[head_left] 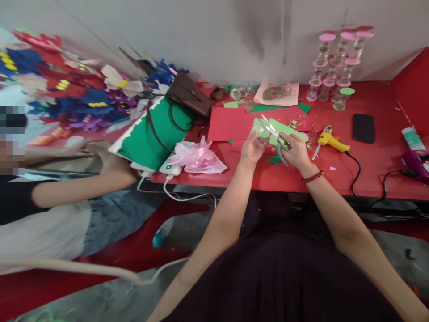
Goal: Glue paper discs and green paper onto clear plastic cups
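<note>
My left hand (254, 146) holds a small clear plastic cup (260, 130) with light green paper on it. In my right hand (295, 150) are scissors (274, 132), their blades parted and pointing at the green edge of the cup. Beneath and beside my hands lie a light green sheet (292, 130) and a red sheet (228, 124). Green scraps are scattered by the scissors. A yellow glue gun (333, 140) rests on the red table (335, 174), to the right of my right hand.
Stacked clear cups with pink discs (329, 58) stand at the back right, near a black phone (364, 128). A brown bag (191, 94), green board (150, 134) and pink plastic bag (201, 156) lie left. Another person's arm (83, 183) is at far left.
</note>
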